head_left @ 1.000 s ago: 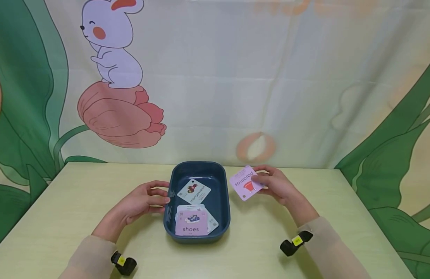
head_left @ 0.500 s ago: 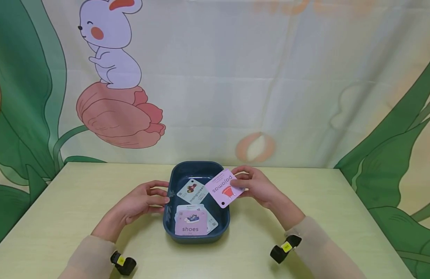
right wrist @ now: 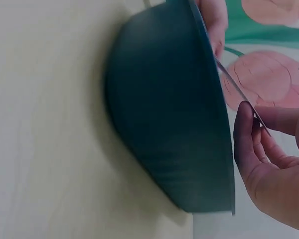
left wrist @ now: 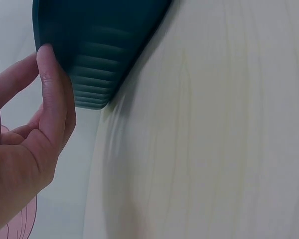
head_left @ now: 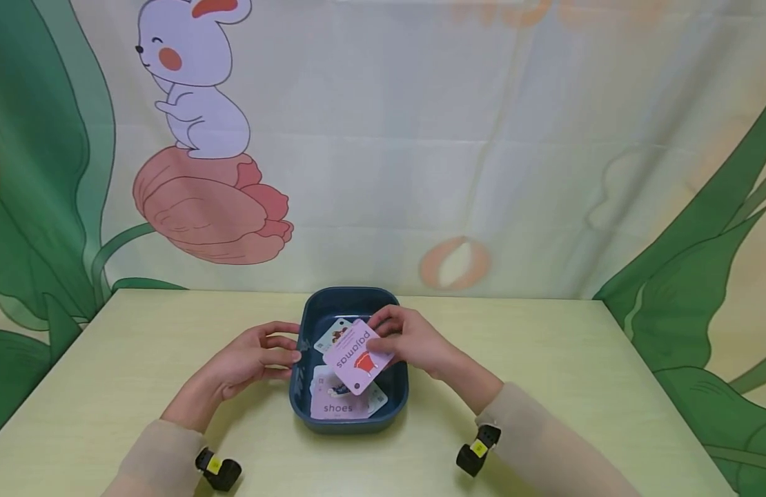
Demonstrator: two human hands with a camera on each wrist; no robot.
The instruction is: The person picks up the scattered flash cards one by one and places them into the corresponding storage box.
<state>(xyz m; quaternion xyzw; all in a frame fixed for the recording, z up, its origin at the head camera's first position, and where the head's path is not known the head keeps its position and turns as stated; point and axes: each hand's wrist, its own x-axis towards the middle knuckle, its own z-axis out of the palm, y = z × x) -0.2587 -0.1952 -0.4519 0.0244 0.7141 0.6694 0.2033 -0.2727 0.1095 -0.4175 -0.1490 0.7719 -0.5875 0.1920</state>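
Over the blue tray (head_left: pixel 302 404), head view: the right hand (head_left: pixel 411 341) pinched the pink "pajamas" card (head_left: pixel 357 357) at its far right edge, thumb and fingers closed on it, the card tilted above the cards (head_left: pixel 339 407) lying in the tray. The left hand (head_left: pixel 252 357) touched the tray's left wall with loosely curled fingers. Left wrist view: a fingertip (left wrist: pixel 50 74) rested against the ribbed tray wall (left wrist: pixel 99 55). Right wrist view: the card (right wrist: pixel 239 92) appeared edge-on between the fingers (right wrist: pixel 246 134), just above the tray rim (right wrist: pixel 217 104).
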